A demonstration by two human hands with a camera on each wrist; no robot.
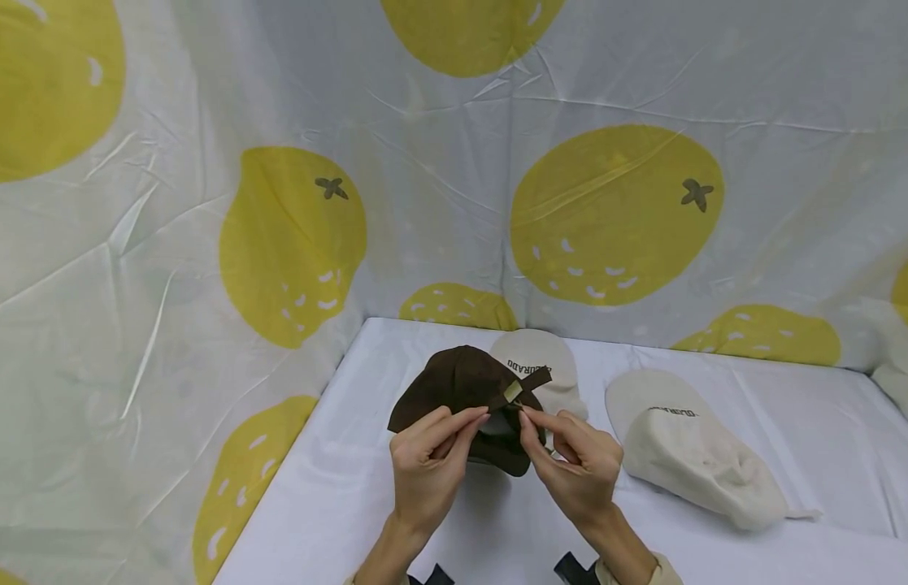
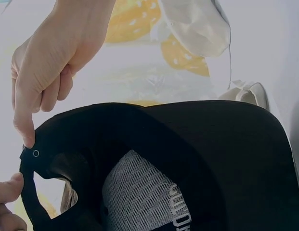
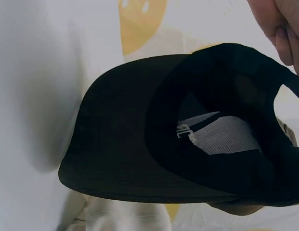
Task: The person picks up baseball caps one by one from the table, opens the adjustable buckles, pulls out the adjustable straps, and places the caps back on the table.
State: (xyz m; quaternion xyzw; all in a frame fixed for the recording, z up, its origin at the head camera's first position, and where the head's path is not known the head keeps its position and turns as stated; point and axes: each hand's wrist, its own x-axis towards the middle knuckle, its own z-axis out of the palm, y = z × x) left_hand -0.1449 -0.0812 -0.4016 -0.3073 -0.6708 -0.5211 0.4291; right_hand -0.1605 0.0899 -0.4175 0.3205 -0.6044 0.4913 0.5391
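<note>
A dark brown cap is raised above the white table, tilted so its back strap opening faces up and right. My left hand pinches the strap's edge between thumb and index finger. Close beside it, my right hand pinches the strap area at the opening's other side. A pale metallic buckle shows just above the fingertips, and a loose strap end sticks out past it. In the left wrist view, a small round eyelet lies near a fingertip. The cap's mesh lining shows inside the crown.
Behind the brown cap lies a cream cap with dark lettering, partly hidden. Another cream cap rests on its side to the right. The white-covered table meets a hanging lemon-print cloth at its left and back.
</note>
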